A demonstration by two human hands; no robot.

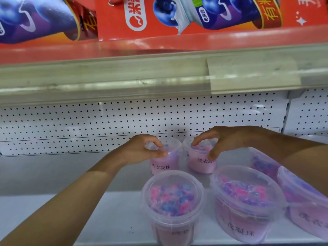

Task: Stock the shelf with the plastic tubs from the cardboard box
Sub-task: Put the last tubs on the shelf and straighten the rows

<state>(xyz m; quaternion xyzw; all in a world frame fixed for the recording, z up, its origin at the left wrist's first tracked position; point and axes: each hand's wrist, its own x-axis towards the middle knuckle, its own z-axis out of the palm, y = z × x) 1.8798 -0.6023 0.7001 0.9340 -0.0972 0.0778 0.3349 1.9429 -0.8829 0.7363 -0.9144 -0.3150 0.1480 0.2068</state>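
Far left, the white metal shelf (53, 213) is bare, w/ a white perforated back panel (71, 121) behind it. The left forearm runs up from the bottom-left corner to the left hand (142, 151), whose thumb and curled fingers pinch the lid rim of the back-left clear plastic tub of pink and blue beads (166, 160). That tub stands upright on the shelf near the back panel, black lettering on its pink side.

Just beside it, touching or nearly so, is the back-right clear plastic tub of pink beads (201, 162), also upright. The right hand (229, 139) arches over it, fingertips on the lid's far edge and thumb down on the near side, so it grips the tub from above.

Front row: a clear lidded tub at front centre (172, 201), a wider clear lidded tub right of it (246, 201), then a partly cropped tub at the right edge (305, 201); the right forearm crosses above that one. Another tub (262, 162) sits behind these, mostly hidden.

Overhead, a pale shelf edge strip (124, 77) w/ red cartons printed with blueberries (177, 15) on top.
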